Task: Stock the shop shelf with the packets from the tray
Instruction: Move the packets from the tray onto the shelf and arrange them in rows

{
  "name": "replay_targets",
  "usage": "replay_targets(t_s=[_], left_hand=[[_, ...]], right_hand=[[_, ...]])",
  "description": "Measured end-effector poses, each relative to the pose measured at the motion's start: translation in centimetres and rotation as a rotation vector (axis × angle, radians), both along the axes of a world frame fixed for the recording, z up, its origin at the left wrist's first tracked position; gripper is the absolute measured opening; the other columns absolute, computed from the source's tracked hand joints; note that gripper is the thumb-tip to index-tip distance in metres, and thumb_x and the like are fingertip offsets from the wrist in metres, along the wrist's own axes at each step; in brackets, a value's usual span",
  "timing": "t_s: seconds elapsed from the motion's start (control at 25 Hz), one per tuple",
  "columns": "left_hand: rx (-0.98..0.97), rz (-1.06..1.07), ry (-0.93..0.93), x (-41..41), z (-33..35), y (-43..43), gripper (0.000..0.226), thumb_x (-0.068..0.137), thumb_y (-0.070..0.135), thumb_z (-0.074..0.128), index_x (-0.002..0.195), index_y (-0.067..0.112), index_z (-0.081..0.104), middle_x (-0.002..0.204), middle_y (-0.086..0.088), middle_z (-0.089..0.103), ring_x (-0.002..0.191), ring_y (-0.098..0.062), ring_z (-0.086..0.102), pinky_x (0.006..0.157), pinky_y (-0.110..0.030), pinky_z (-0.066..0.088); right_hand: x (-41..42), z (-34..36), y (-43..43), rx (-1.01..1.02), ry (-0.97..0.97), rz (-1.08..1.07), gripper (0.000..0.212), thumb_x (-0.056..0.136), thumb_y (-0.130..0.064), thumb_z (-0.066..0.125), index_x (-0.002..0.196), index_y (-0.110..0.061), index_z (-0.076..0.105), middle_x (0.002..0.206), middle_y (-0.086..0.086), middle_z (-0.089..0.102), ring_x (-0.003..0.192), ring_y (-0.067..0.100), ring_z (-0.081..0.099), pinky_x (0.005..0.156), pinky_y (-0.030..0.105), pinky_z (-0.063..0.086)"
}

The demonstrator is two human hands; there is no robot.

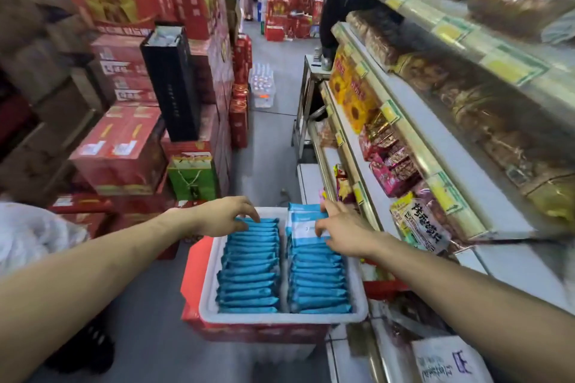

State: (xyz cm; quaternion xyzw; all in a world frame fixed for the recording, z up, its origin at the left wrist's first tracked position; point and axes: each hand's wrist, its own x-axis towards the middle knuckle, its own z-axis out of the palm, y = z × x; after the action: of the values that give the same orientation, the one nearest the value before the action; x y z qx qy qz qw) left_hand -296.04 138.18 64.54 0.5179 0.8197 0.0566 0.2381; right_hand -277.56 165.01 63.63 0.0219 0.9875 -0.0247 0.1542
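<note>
**A:** Entry: packets. Where are they?

**B:** The blue packets stand on edge in a white tray, in two rows side by side running from the near rim to the far rim. Both rows look full. At the far end of the right row a few packets lean back and show pale blue-and-white faces.

**A:** Hands?

**B:** Both are at the far end of the tray. The left hand is over the left row, fingers bent down, tips touching the tops of the last packets. Its thumb is hidden, so I cannot tell whether it pinches anything. The right hand is on the leaning packets. Its thumb is on the front face and its forefinger reaches over behind them, so it pinches that small bunch.

**A:** What is the tray on?

**B:** It rests on a red box on the aisle floor, and the box sticks out past the tray on the left.

**A:** The shelf?

**B:** The shelf is just to the right of the tray. It has several tiers with yellow price tags along the edges, holding biscuits and snack bags. One bag with large black characters is nearest the right hand.

**A:** Left side?

**B:** Stacked red cartons, a tall black box leaning on them, and a green bag below it. The picture is blurred towards the edges.
</note>
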Motion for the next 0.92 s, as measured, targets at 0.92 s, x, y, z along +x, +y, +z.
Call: replay_targets(t_s=[0.92], left_hand=[[-0.017, -0.097, 0.090, 2.5, -3.9, 13.7, 0.043, 0.092, 0.028, 0.066, 0.124, 0.058, 0.062, 0.151, 0.003, 0.044, 0.133, -0.032, 0.042, 0.106, -0.051, 0.042]], right_hand=[[10.8, 8.4, 3.4, -0.581, -0.085, -0.333, 0.062, 0.092, -0.012, 0.074, 0.136, -0.053, 0.059, 0.124, -0.016, 0.047, 0.110, 0.010, 0.059, 0.076, 0.023, 0.058]])
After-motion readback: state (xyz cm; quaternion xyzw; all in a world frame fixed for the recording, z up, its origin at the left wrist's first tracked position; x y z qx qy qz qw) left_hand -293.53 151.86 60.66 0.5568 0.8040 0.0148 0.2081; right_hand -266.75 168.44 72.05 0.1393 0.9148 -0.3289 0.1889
